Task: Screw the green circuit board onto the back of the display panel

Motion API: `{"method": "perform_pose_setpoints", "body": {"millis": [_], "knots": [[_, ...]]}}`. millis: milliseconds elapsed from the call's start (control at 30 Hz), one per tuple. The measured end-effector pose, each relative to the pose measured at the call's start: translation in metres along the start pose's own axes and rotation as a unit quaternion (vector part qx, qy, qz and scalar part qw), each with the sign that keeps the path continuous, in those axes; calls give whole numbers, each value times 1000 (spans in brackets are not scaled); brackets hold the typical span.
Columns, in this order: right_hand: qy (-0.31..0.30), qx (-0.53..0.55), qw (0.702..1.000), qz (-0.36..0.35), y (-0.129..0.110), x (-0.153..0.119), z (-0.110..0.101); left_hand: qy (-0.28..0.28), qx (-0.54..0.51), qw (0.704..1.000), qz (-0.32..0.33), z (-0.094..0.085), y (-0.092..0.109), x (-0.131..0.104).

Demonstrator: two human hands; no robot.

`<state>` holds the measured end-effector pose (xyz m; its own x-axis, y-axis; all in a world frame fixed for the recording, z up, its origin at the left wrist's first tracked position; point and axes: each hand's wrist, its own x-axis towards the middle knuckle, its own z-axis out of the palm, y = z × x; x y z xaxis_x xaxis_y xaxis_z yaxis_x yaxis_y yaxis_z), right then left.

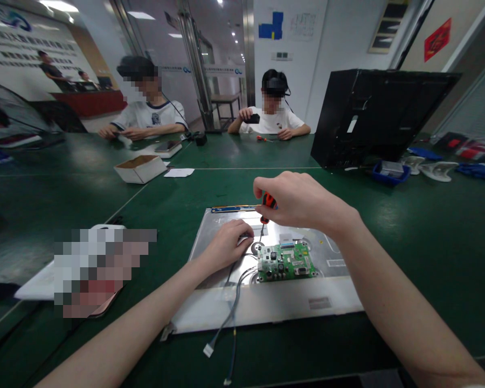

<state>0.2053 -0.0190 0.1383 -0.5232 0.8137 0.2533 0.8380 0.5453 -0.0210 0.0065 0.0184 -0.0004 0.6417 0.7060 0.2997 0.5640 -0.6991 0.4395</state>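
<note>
A flat silvery panel (267, 307) lies on the green table, with a green circuit board (286, 261) on it. My right hand (293, 202) is closed around the red and black handle of a screwdriver (269, 201); its shaft points down to the board's upper left corner. Just left of that corner, my left hand (228, 242) rests over the panel with its fingers curled together near the tip; what they hold, if anything, is hidden. Grey cables (235, 302) run from the board's left side over the panel's front edge, ending in white connectors (208, 350).
A black monitor housing (372, 116) stands at the back right, beside a blue tray (391, 173) and more parts. An open white box (140, 170) and paper (179, 172) lie back left. Two people sit across the table (210, 186). A partly pixelated item (101, 269) lies left.
</note>
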Motion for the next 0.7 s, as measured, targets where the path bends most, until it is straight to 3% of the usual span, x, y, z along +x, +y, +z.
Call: {"method": "perform_pose_setpoints", "body": {"millis": [233, 400, 567, 700], "knots": [[-7, 2, 1000, 9, 1, -1, -5, 1, 15, 1000, -10, -3, 2, -1], [-7, 16, 1000, 4, 2, -5, -9, -12, -63, 998, -19, -7, 7, -2], [10, 24, 1000, -7, 3, -7, -10, -123, -171, 977, -12, -15, 20, -4], [15, 21, 1000, -11, 4, -7, -11, -225, -164, 960, -9, -22, 34, -6]]}}
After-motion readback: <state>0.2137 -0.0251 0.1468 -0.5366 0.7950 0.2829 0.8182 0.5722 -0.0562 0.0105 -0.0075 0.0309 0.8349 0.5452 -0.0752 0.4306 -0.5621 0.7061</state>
